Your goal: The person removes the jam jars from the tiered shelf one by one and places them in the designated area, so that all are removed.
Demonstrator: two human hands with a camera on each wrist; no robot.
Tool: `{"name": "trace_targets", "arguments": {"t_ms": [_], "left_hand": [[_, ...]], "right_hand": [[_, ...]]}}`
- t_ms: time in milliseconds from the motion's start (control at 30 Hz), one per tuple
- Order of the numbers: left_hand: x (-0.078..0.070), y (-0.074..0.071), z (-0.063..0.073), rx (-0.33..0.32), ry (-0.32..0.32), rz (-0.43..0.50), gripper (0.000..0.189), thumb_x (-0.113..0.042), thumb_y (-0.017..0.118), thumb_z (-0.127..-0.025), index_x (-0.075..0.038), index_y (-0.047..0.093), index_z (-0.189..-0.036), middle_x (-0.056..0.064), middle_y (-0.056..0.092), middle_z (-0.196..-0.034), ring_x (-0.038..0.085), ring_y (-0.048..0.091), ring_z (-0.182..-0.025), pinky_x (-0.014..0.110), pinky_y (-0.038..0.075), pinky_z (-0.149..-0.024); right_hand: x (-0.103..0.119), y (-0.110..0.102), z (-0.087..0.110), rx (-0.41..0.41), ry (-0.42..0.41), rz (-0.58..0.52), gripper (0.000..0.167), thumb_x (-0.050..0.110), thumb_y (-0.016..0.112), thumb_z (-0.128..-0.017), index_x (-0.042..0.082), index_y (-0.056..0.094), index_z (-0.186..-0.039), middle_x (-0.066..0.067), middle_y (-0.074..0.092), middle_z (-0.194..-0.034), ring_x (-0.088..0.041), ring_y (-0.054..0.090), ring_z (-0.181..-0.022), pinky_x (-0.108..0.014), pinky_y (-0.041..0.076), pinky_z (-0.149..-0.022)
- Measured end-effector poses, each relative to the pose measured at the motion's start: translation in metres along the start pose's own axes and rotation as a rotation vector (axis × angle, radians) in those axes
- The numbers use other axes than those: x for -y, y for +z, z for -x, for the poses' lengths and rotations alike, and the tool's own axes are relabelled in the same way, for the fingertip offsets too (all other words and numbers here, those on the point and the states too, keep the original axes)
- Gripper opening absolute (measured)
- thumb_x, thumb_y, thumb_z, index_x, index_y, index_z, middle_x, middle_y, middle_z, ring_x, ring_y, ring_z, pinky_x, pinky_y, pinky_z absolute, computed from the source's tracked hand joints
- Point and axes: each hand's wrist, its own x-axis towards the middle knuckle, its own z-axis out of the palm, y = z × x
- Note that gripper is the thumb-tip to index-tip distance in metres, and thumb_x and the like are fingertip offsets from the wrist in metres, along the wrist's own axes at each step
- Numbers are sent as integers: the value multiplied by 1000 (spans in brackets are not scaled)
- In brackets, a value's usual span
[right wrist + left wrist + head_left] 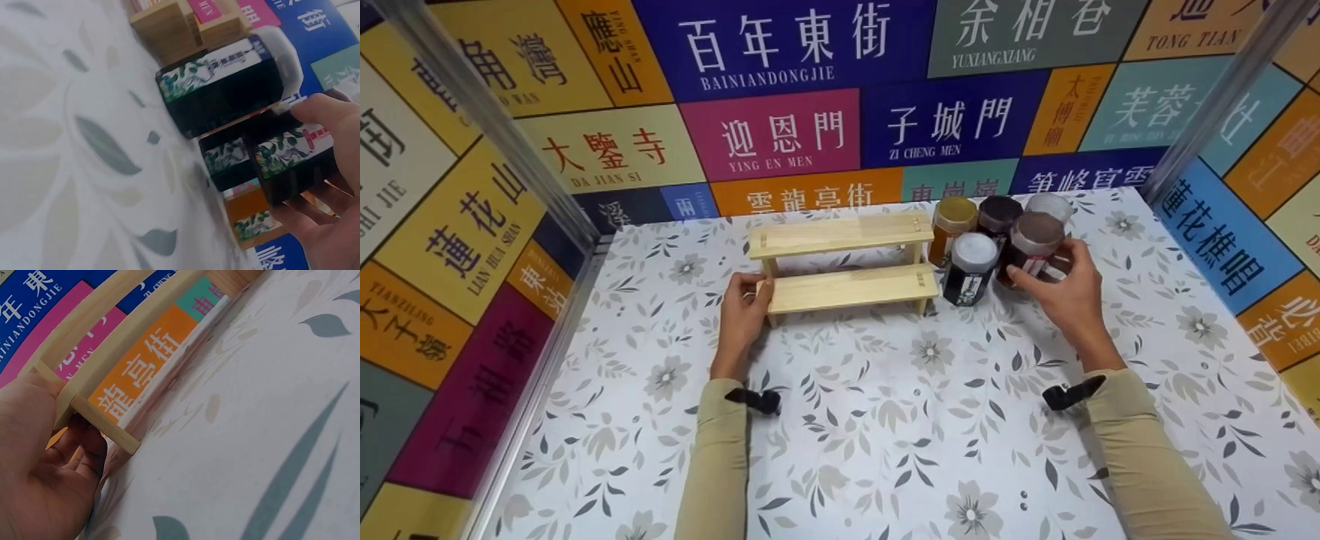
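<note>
A two-tier pale wooden rack [851,289] stands on the patterned tabletop in the head view. My left hand [741,319] pinches the left end of its lower board; in the left wrist view the fingers [84,450] curl beneath the board. My right hand [1072,300] grips a dark jar with a brown lid [1037,231], thumb on one side and fingers on the other. That jar [295,152] seems raised off the table in the right wrist view. Beside it, near the rack's right end, stands a black jar with a white lid [969,274].
Behind these stand an amber jar [952,225], another dark jar [999,214] and a jar with a clear-looking lid [1050,205], partly hidden. Panels [780,52] with colourful lettering wall the table at the back and both sides. A floral cloth [870,420] covers the tabletop.
</note>
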Motion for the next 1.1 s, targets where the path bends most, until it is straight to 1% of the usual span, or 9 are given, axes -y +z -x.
{"name": "trace_targets", "arguments": {"t_ms": [67,200,333,467,600,700,833,967,1100], "left_hand": [[1,0,0,-3,3,2,27,-19,71,-106,1,64,-122,15,67,-115,16,61,-97,20,50,-79],[2,-1,-1,-4,8,-7,28,-19,71,-106,1,63,-122,15,67,-116,17,61,-97,20,50,-79],[1,-1,0,1,-2,-18,27,-20,70,-106,0,63,-123,14,67,-118,19,62,-99,20,51,-79],[1,-2,0,-1,-9,-35,27,-23,69,-107,-3,62,-124,13,66,-119,18,61,-102,21,50,-81],[0,-3,0,6,7,-58,27,-25,68,-108,-4,62,-124,13,67,-119,18,61,-102,22,49,-83],[-2,-5,0,22,19,-80,27,-26,67,-109,-5,63,-125,13,67,-118,19,62,-99,23,51,-81],[-4,-9,-1,31,24,-147,29,-30,65,-109,-7,63,-126,13,68,-121,22,66,-101,28,54,-83],[-10,-12,-4,-10,36,-178,31,-28,58,-112,-5,63,-133,16,67,-130,29,70,-114,39,57,-97],[-20,-16,-6,-119,34,-152,34,-25,50,-116,-3,60,-139,19,64,-138,33,67,-123,46,54,-107]], "right_hand": [[-6,0,0,42,26,30,82,37,95,-85,12,49,-148,-6,60,-142,-18,60,-130,-37,57,-107],[-16,-3,1,103,71,62,86,40,95,-85,11,46,-150,-12,59,-148,-25,58,-137,-44,51,-115],[-23,-7,1,162,91,25,85,35,93,-88,11,42,-152,-14,54,-153,-29,53,-145,-48,45,-123],[-25,-7,0,204,92,-21,84,31,91,-90,10,40,-154,-15,50,-156,-31,49,-150,-49,41,-126],[-25,-7,1,216,93,-40,83,31,90,-91,11,41,-154,-13,49,-157,-30,48,-151,-47,41,-127],[-25,-5,0,219,93,-65,82,29,90,-92,12,41,-155,-11,49,-155,-29,49,-151,-41,42,-126],[-25,-3,-3,225,93,-96,80,25,88,-93,13,41,-156,-10,49,-155,-29,49,-151,-33,45,-123],[-26,-2,-6,241,90,-107,80,24,87,-94,14,39,-157,-12,47,-159,-31,45,-154,-35,42,-126],[-28,-3,-8,267,83,-116,81,25,87,-94,13,37,-157,-13,45,-162,-32,43,-156,-41,38,-129]]}}
